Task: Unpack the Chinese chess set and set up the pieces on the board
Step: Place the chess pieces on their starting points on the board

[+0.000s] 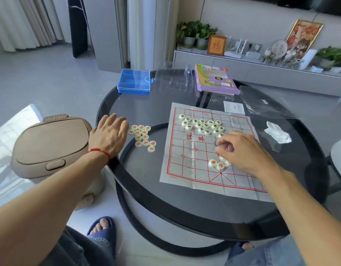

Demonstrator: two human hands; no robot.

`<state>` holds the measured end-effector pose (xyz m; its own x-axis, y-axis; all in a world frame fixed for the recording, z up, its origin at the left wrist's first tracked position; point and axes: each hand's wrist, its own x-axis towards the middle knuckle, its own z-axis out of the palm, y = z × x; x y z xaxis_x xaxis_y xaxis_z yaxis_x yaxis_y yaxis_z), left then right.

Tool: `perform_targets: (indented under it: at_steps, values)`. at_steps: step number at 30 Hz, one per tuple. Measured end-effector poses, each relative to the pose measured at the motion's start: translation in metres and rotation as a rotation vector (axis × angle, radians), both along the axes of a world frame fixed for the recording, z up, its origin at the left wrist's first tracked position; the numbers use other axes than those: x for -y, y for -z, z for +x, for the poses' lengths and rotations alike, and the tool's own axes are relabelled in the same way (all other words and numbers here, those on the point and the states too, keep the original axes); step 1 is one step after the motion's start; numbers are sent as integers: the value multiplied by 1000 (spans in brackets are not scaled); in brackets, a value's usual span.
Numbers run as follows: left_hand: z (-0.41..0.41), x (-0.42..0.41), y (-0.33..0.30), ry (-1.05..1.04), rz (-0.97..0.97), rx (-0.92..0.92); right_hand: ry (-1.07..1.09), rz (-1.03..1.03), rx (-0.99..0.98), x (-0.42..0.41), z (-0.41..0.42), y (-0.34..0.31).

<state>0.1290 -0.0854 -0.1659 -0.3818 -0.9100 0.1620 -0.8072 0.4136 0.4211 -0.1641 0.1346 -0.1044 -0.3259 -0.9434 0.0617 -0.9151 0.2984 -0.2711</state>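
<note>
A paper chess board (194, 162) with red lines lies unfolded on the round dark glass table (146, 189). Several green-lettered pieces (203, 124) are heaped on its far half. Several red-lettered pieces (142, 137) lie in a loose group on the glass, left of the board. Two red pieces (216, 164) rest on the near half. My right hand (240, 150) hovers just above them, fingers curled over more pieces that it partly hides; I cannot tell whether it grips one. My left hand (108, 135) lies flat and spread on the table's left rim, beside the red group.
A blue plastic box (134, 81), a clear plastic tray (172, 78) and a purple game box (213, 79) stand at the table's far edge. A paper slip (234, 108), a clear bag (265, 104) and crumpled white tissue (277, 132) lie at the right. A beige bin (50, 146) stands left.
</note>
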Motion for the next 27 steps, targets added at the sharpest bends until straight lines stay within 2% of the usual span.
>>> perform_targets:
  at_steps: [4, 9, 13, 22, 27]
  values:
    - [0, 4, 3, 3, -9, -9, -194, -161, 104, 35, 52, -2]
    - [3, 14, 12, 11, 1, -24, -395, -134, 107, 79, 114, 11]
    - [2, 18, 14, 6, -6, -38, -410, -80, 75, 92, 119, 20]
    - [0, 16, 14, -13, -37, -65, -426, -130, 13, 90, 123, 24]
    - [0, 15, 15, -12, -44, -61, -421, -69, 69, 93, 127, 23]
